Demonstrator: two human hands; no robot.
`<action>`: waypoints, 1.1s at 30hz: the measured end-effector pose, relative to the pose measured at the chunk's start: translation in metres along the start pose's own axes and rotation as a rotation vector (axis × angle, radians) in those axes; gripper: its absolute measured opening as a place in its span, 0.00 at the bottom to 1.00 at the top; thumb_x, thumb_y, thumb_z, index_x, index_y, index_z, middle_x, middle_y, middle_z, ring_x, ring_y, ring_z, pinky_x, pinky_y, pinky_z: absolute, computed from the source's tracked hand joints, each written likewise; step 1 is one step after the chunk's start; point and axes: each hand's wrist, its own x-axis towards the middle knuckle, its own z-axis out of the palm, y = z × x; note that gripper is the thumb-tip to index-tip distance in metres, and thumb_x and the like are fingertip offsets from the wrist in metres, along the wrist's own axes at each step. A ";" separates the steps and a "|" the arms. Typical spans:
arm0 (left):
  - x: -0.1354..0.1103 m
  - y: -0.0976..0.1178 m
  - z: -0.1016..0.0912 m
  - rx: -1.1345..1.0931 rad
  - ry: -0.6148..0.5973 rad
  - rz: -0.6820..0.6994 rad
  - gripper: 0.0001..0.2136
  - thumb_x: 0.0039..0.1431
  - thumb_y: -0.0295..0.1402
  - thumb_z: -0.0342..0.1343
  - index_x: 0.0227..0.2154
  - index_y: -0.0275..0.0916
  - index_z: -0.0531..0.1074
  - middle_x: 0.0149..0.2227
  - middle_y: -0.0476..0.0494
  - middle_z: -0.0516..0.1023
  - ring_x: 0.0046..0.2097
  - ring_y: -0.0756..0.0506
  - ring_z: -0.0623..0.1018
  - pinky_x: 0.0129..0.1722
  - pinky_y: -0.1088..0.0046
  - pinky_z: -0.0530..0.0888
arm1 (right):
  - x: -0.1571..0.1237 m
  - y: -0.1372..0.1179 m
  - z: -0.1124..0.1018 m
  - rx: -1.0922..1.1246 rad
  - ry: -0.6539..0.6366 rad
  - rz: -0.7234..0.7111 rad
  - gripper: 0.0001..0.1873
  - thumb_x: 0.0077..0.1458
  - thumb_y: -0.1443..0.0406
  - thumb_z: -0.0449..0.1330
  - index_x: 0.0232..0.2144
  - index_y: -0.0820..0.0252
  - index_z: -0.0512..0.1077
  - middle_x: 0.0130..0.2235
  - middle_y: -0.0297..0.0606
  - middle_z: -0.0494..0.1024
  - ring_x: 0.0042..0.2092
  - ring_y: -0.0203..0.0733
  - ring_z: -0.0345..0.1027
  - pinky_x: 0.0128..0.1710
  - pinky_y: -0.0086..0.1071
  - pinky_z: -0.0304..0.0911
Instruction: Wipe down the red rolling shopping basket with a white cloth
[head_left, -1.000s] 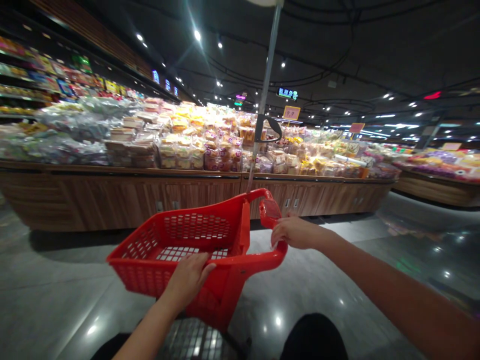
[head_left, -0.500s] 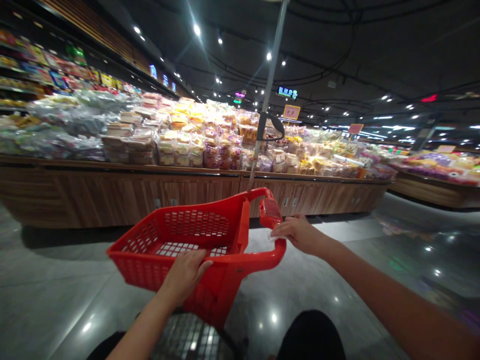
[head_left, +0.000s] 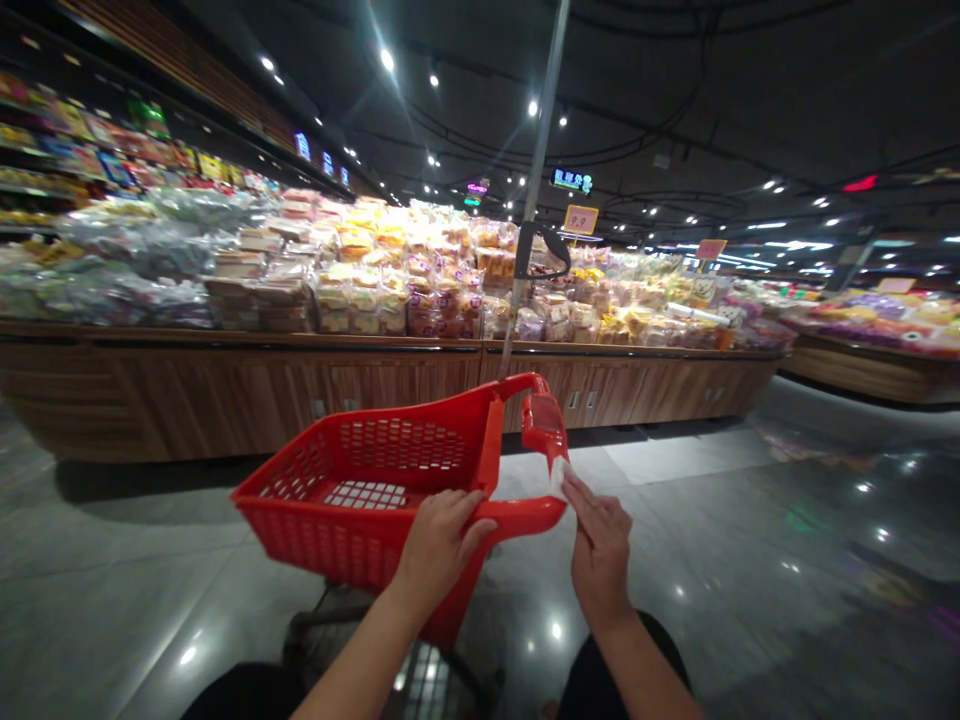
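Note:
My left hand (head_left: 439,545) is closed over the long side of a red plastic shopping cart basket (head_left: 375,500), gripping its handle rim. My right hand (head_left: 600,555) sits at the rim's right end, fingers pointing up and pinching a white tissue (head_left: 559,478) against the red handle (head_left: 529,515). A thin metal pole (head_left: 534,170) rises from the cart's front with a black clip on it. The basket looks bare inside, and below it shows the cart's wire lower rack (head_left: 431,680).
Ahead, a long wood-fronted display table (head_left: 247,390) is piled with packaged baked goods. Stocked shelves (head_left: 67,150) line the left, another display (head_left: 877,370) stands right, and a yellow price sign (head_left: 580,219) rises behind. Polished grey floor (head_left: 712,530) surrounds the cart.
My right hand has turned, its forearm now coming from below, and the tissue shows more clearly at the handle's end. My left hand sits further right along the rim.

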 end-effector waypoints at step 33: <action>0.003 0.000 0.011 0.013 0.050 -0.051 0.17 0.58 0.46 0.48 0.40 0.40 0.74 0.39 0.42 0.78 0.41 0.42 0.75 0.42 0.63 0.69 | -0.018 -0.017 0.018 0.311 0.120 -0.042 0.19 0.55 0.76 0.54 0.44 0.52 0.72 0.41 0.39 0.72 0.43 0.41 0.69 0.41 0.35 0.69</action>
